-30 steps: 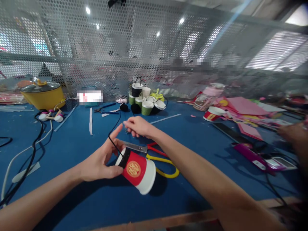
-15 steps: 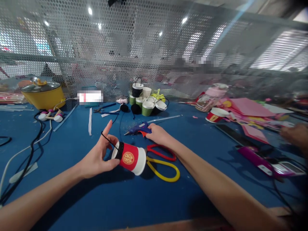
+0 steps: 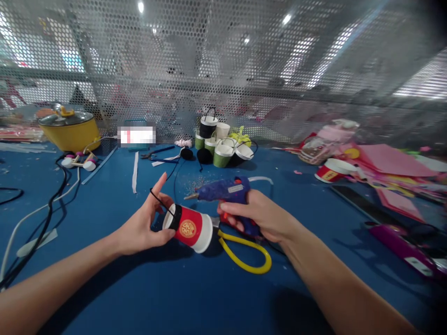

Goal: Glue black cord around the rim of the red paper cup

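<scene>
My left hand (image 3: 143, 229) grips a red and white paper cup (image 3: 190, 228) on its side, thumb under the rim, forefinger raised. A thin black cord (image 3: 158, 200) loops from that finger to the cup's black rim. My right hand (image 3: 263, 215) is closed round the handle of a blue hot glue gun (image 3: 223, 191), whose nozzle points left, just above the cup. Scissors with red and yellow handles (image 3: 249, 251) lie on the blue table (image 3: 209, 298) under the gun hand.
Several finished cups with cord handles (image 3: 220, 142) stand at the back centre before a perforated metal screen. A yellow pot (image 3: 70, 130) sits far left, cables (image 3: 45, 209) trail along the left. Pink paper sheets (image 3: 387, 160) and another red cup (image 3: 330, 170) lie right.
My right hand reached to the glue gun lying on the table, took hold of it and brought it back toward the cup. My left hand kept the cup and cord nearly still.
</scene>
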Tool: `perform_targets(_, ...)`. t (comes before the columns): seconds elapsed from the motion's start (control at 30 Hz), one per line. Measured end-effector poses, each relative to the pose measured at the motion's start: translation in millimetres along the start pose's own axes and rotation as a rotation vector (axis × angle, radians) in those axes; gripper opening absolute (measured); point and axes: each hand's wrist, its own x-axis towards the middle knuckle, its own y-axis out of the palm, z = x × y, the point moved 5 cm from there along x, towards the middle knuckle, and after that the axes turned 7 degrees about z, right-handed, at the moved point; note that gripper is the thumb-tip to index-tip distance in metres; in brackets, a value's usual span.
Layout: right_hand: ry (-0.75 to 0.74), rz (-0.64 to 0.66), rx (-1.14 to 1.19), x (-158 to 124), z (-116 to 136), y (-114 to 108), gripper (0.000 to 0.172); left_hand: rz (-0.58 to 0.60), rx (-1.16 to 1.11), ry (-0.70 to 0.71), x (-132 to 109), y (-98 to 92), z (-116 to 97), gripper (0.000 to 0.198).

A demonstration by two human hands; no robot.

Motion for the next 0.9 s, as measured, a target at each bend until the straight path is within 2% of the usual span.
perform_targets(0.13,-0.054,0.001,-0.155,-12.6,7.5,7.7,0.021,-0.024,0.01,-0.008,1.3,-1.5,3.0,0.099)
perform_targets(0.4,-0.164,-0.154,-0.446,-25.4,18.8,16.2,0.014,-0.077,-0.027,-0.035,4.0,-5.7,6.8,0.099)
perform_targets(0.53,-0.231,-0.147,-0.629,-28.1,22.9,19.4,0.014,-0.078,-0.025,-0.041,3.6,-5.8,6.1,0.1)
perform_targets(0.63,-0.282,-0.18,-0.654,-30.6,28.7,20.9,0.013,-0.085,-0.017,-0.052,3.1,-6.2,6.4,0.099)
perform_targets(0.9,-0.286,-0.201,-0.683,-32.1,32.3,25.6,0.015,-0.071,0.021,-0.009,3.7,-6.7,10.0,0.101)
